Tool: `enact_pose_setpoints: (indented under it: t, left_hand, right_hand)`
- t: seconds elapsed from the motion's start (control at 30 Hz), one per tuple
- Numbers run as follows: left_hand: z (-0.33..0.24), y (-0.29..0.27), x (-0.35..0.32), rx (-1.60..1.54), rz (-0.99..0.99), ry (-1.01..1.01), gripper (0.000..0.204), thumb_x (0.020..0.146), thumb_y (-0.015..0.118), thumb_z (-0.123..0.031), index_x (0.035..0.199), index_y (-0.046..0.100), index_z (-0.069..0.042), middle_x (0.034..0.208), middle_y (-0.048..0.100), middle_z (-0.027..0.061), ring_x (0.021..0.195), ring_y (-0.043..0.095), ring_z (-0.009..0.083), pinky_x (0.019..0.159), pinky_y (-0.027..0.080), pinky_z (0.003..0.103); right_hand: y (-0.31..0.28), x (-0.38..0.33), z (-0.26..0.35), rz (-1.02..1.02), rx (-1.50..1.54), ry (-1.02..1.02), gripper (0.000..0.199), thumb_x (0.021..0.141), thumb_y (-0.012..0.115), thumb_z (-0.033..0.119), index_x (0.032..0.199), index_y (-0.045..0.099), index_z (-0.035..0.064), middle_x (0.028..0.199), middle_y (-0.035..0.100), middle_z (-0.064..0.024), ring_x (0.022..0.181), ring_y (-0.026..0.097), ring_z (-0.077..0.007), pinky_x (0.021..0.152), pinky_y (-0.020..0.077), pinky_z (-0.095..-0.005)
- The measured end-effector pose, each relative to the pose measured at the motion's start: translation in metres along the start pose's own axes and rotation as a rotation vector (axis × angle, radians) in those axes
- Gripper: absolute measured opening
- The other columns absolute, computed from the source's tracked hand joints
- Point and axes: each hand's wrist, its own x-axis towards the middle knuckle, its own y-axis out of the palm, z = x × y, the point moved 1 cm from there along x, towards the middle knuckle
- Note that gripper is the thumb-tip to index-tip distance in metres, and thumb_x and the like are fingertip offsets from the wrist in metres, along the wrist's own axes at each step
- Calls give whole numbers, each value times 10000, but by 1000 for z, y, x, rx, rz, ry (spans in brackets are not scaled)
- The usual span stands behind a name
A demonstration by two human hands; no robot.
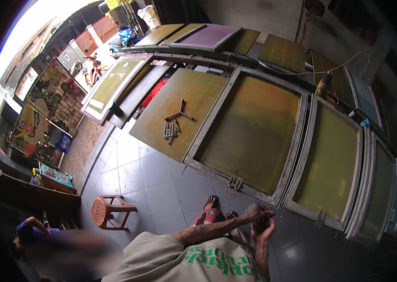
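Observation:
My left hand (256,213) and my right hand (263,229) are close together beside the near corner of a large grey-framed printing screen (255,136). The left hand's fingers are curled, and the right hand's fingers bend up toward them. Whatever small thing they may hold is too hidden to make out. A metal clamp (234,184) sits on this screen's near edge. On a bare olive board (154,120) to the left lie a three-armed wrench (180,112) and several small metal parts (169,131).
More framed screens (327,164) line the right side, one with a clamp (320,219) on its edge. A drill (324,87) stands behind them. A brown plastic stool (114,212) is on the tiled floor (165,192). Another person (34,230) is at lower left.

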Motion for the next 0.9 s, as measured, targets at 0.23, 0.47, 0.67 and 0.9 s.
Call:
enact_pose_setpoints:
  t: [0.23,0.47,0.67,0.9]
  left_hand:
    - [45,-1,34,-215,289,274,446,939,656,-451,1132,725,-55,989,739,108,911,689,183,794,535,352]
    - [-24,-4,-5,121,63,38,331,960,668,-265,1124,699,22,954,729,97,957,678,158,837,536,342]
    - [-3,-21,-4,-199,370,235,365,953,667,-264,1217,677,-12,956,733,98,978,681,183,868,523,350]
    - [-12,-16,-1,156,130,75,406,906,700,-358,1185,721,-64,1049,737,129,1013,683,216,888,515,350]
  right_hand:
    - [-28,11,0,-171,-67,61,194,937,554,360,1048,663,244,992,685,94,618,577,-82,501,499,-295]
    - [-31,6,-1,-246,-202,-98,159,943,563,349,970,639,213,915,641,81,505,359,-83,506,351,-271]
    - [-14,0,-1,-207,-119,-15,192,962,521,327,964,661,196,898,665,68,487,349,-84,469,313,-264]
    - [-34,4,2,-310,-281,-107,107,964,575,247,1056,627,224,1022,653,107,531,329,-57,498,313,-272]
